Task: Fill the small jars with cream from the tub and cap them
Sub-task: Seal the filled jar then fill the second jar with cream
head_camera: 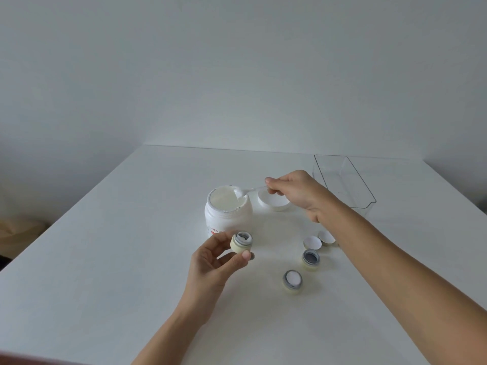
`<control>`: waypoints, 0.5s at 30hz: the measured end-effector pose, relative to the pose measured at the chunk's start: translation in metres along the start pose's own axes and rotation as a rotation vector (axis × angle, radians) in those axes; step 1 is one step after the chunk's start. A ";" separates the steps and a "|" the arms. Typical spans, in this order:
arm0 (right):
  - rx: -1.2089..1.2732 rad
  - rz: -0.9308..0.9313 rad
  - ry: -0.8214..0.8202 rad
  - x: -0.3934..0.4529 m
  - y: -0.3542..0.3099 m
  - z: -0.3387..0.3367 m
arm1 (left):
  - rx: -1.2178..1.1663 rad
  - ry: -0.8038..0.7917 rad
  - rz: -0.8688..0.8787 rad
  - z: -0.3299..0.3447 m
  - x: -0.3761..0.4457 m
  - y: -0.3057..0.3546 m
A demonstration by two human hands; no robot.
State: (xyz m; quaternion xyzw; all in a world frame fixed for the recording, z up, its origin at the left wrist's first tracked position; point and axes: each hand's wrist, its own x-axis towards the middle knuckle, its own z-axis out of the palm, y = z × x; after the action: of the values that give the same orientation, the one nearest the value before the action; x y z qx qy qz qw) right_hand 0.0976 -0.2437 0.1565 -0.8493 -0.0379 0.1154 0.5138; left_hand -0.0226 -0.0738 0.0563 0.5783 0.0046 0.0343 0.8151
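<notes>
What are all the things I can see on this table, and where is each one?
tub: one, white, open, cream inside, table centre
tub lid: one, white, upturned, right of the tub
spoon: one, clear, at the tub's rim
held jar: one, pale yellow, partly filled
jars on table: two, pale yellow; nearer one filled, farther one looks empty
small caps: two, upturned, behind those jars
clear tray: one, far right
table: one, white
left hand: holds the jar
right hand: holds the spoon
</notes>
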 end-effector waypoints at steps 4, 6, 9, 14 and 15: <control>-0.026 -0.041 -0.047 -0.017 0.007 -0.003 | -0.027 -0.001 -0.010 -0.001 0.000 0.000; -0.056 -0.037 -0.063 -0.024 0.012 -0.001 | -0.035 -0.011 -0.012 -0.001 0.000 0.000; -0.125 -0.030 -0.064 -0.031 0.018 0.003 | -0.046 -0.023 -0.014 0.000 0.000 0.000; -0.239 -0.056 0.023 -0.037 0.023 0.006 | -0.037 -0.024 -0.005 0.000 -0.001 0.001; -0.241 -0.066 0.041 -0.038 0.023 0.005 | -0.036 -0.022 -0.004 0.000 -0.001 0.001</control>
State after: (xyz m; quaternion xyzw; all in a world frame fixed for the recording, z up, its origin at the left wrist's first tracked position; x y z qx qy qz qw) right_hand 0.0580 -0.2573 0.1397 -0.9054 -0.0692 0.0755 0.4121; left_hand -0.0232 -0.0730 0.0573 0.5639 -0.0039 0.0262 0.8254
